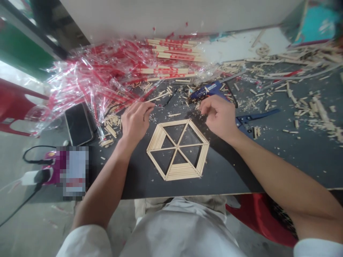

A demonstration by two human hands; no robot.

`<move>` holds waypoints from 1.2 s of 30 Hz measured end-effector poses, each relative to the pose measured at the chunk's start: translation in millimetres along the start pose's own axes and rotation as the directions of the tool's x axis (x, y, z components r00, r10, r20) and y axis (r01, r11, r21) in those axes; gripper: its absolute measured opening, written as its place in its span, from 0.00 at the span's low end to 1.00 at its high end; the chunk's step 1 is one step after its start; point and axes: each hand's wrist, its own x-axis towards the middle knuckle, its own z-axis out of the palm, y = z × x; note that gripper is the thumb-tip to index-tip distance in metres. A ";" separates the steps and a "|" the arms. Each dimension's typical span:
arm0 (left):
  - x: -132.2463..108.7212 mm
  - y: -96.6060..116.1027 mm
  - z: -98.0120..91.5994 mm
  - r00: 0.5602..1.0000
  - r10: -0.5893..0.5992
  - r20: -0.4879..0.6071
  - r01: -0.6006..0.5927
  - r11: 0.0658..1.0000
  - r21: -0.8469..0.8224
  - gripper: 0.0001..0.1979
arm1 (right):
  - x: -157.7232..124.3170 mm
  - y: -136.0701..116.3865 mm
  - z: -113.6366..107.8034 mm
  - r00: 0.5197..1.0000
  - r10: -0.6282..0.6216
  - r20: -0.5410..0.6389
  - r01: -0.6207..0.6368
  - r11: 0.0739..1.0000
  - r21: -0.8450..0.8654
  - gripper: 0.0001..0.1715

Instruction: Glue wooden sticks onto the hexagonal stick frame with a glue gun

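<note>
A hexagonal wooden-stick frame (184, 170) lies flat on the dark table (150, 187). Its spokes meet in the middle, and some of its wedges are partly filled with rows of sticks. Beyond its upper left side is my left hand (136, 119), fingers curled and closed. My right hand (218, 116) is curled into a pinch past the upper right side, in front of the blue glue gun (209, 90). Whatever either hand may hold is too small or hidden to make out. Blue-handled cutters (246, 121) lie beside my right wrist.
Plastic wrappers (88, 82) and bundled chopsticks (177, 53) pile up at the back. Cut stick pieces (111, 128) are scattered left and right. A phone (78, 124) and a blurred-out device (76, 173) lie at the left, near a plugged-in power strip (55, 171).
</note>
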 end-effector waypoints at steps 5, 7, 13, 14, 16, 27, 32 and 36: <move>0.0 -15.0 -2.5 0.996 0.027 -0.089 -0.009 0.979 0.202 0.11 | 0.2 2.8 0.7 1.000 0.007 0.031 -0.008 0.999 0.052 0.16; -2.0 -18.6 0.1 0.997 0.027 -0.067 -0.011 0.973 0.231 0.11 | -1.4 3.2 1.9 0.999 0.019 0.027 -0.022 0.994 0.112 0.16; -5.2 -25.8 6.6 1.000 -0.019 0.018 0.015 0.981 0.192 0.13 | -7.3 7.3 7.1 0.996 0.084 0.035 -0.090 0.962 0.257 0.13; -4.7 -26.8 7.0 1.000 -0.018 0.011 0.016 0.982 0.190 0.13 | -7.6 8.1 7.4 0.996 0.075 0.040 -0.082 0.964 0.251 0.13; -3.3 -27.6 7.6 1.000 -0.014 -0.008 0.015 0.982 0.190 0.12 | -7.4 8.6 7.0 0.997 0.057 0.054 -0.068 0.972 0.226 0.14; -2.4 -18.8 16.7 0.992 0.102 0.076 -0.114 0.975 0.189 0.15 | -4.9 1.3 2.5 0.997 -0.012 0.082 0.003 0.994 0.107 0.15; -3.2 -19.2 17.1 0.995 0.074 0.071 -0.087 0.976 0.199 0.14 | -8.2 -2.6 5.5 0.998 0.004 0.068 -0.017 0.982 0.190 0.16; -3.3 -20.8 15.6 0.996 0.066 0.061 -0.078 0.973 0.218 0.14 | -7.0 -6.4 6.0 1.000 0.000 -0.004 0.001 0.981 0.194 0.14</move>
